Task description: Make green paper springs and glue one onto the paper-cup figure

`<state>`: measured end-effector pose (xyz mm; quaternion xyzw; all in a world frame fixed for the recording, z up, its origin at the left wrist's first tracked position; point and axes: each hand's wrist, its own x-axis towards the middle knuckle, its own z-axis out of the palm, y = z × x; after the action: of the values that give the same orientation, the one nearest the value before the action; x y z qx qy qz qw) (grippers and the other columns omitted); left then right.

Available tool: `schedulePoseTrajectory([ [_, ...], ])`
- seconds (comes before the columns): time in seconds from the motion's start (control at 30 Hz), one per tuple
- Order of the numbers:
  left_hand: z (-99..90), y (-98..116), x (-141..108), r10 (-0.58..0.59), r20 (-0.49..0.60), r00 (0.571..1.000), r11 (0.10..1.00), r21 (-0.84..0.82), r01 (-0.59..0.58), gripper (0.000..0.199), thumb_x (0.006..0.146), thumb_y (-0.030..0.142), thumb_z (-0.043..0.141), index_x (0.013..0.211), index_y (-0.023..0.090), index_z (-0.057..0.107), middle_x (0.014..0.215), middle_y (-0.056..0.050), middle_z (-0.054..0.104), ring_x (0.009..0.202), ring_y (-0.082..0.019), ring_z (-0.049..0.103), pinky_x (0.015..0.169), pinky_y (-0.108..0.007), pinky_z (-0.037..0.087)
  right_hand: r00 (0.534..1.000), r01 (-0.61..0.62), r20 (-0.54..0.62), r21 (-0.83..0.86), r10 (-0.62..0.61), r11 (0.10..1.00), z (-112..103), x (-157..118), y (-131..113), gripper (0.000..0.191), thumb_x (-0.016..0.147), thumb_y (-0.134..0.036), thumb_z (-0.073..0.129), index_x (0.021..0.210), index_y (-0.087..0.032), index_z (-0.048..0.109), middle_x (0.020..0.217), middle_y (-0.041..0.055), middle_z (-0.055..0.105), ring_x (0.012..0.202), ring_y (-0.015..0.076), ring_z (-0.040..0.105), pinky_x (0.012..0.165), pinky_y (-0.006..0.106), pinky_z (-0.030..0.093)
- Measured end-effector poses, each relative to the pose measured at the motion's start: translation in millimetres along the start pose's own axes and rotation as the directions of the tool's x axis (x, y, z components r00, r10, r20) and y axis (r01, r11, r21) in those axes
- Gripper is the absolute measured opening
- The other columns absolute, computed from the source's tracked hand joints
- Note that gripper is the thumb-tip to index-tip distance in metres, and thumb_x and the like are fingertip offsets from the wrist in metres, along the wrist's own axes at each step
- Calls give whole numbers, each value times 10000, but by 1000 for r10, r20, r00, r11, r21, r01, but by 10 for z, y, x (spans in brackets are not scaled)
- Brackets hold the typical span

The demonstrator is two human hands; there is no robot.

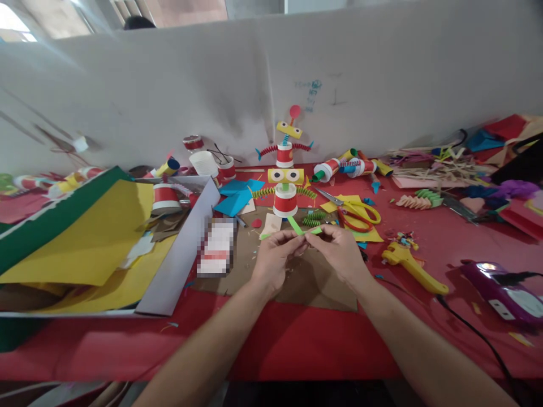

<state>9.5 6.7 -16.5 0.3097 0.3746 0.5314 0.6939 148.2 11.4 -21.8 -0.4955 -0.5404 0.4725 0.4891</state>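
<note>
My left hand (pixel 278 251) and my right hand (pixel 333 246) meet over the brown cardboard (pixel 314 288), both pinching light green paper strips (pixel 296 225). The strips cross at my fingertips; one end points up and away, another lies along my right fingers. Just beyond stands a paper-cup figure (pixel 285 200) with a yellow tube head, drawn eyes and folded green arms. A folded green paper spring (pixel 314 219) rests on the cardboard behind my right hand. Whether the strips are joined where they cross is hidden by my fingers.
To the left is a box (pixel 169 282) holding yellow paper. On the right lie orange-handled scissors (pixel 358 217), a yellow glue gun (pixel 413 265) with its cord and a purple power strip (pixel 504 291). A finished-looking figure (pixel 285 154) stands by the white partition (pixel 190 85).
</note>
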Motion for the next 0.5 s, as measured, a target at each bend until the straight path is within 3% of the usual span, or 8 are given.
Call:
schedulePoseTrajectory([
  [0.23,-28,32,16,-32,3,999,999,-9,32,159,612,205,767,684,112,659,668,-19,652,642,-94,621,662,-203,480,998,-48,34,123,45,991,33,-1,-46,240,716,-409,650,708,-170,634,647,0,617,586,118,520,568,257,403],
  [0.37,-56,5,34,-61,-82,995,998,-28,59,186,554,179,794,651,121,646,626,8,632,588,-71,590,589,-169,451,996,-78,59,204,67,976,76,-11,-60,212,719,-378,661,680,-176,612,610,-28,576,579,99,498,578,242,388],
  [0.5,-48,5,35,-41,-147,988,999,-39,36,198,530,177,799,639,127,641,612,16,621,573,-67,575,552,-162,430,998,-47,40,202,40,978,111,-41,-61,180,711,-359,670,760,-192,623,699,-17,607,644,115,534,629,256,414],
])
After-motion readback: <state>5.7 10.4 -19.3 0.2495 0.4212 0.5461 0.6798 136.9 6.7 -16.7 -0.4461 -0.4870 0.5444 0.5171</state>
